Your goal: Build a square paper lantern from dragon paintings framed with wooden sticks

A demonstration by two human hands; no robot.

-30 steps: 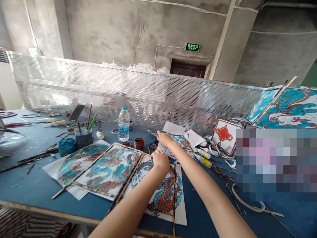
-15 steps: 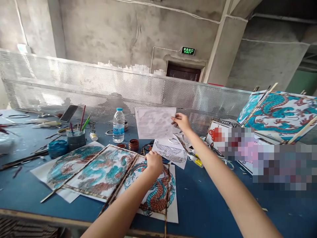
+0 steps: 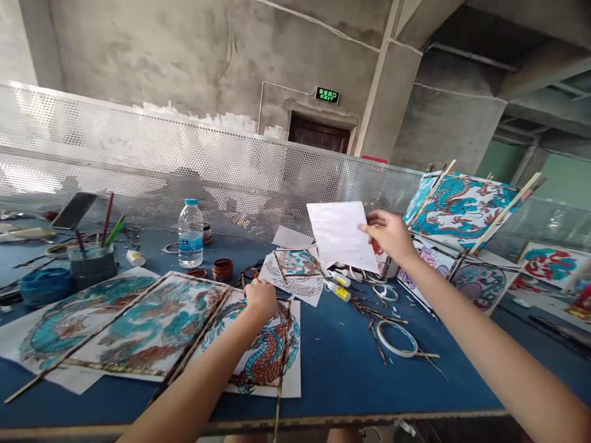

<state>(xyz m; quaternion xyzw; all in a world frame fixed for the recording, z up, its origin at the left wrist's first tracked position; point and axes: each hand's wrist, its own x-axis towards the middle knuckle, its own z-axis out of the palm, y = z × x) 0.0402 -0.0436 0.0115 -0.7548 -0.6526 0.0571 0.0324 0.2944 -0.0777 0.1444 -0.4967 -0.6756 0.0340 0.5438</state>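
The right hand point(image 3: 390, 234) pinches a white sheet of paper point(image 3: 340, 235) by its right edge, thumb on the near side and fingers behind. The sheet hangs in the air above the far middle of the table, its blank back turned to the camera.

The left hand point(image 3: 261, 298) rests with its fingers curled down on the top edge of a dragon painting point(image 3: 263, 354). This painting shows a red and blue dragon on white paper, with thin bamboo sticks laid along its sides. It lies flat near the front edge of the blue table point(image 3: 351, 369).

To the left lie two more dragon sheets point(image 3: 138, 323), mostly blue-green. Just past the left hand sit small drawings point(image 3: 295, 271), two little brown pots point(image 3: 222, 269) and two small glue bottles with yellow caps point(image 3: 339, 286). A ring of white tape point(image 3: 397, 338) lies to the right, with bits of stick around it. A water bottle point(image 3: 191, 232) with a blue label stands farther back; its words are too small to read. A cup of brushes point(image 3: 92, 258) and a phone point(image 3: 74, 210) are at the far left.

On the right, a big dragon kite point(image 3: 462, 209) leans up on sticks.

Behind the table runs a white metal screen full of tiny holes point(image 3: 138, 160). The walls are bare grey concrete. A green sign point(image 3: 327, 95) over a dark door says EXIT.
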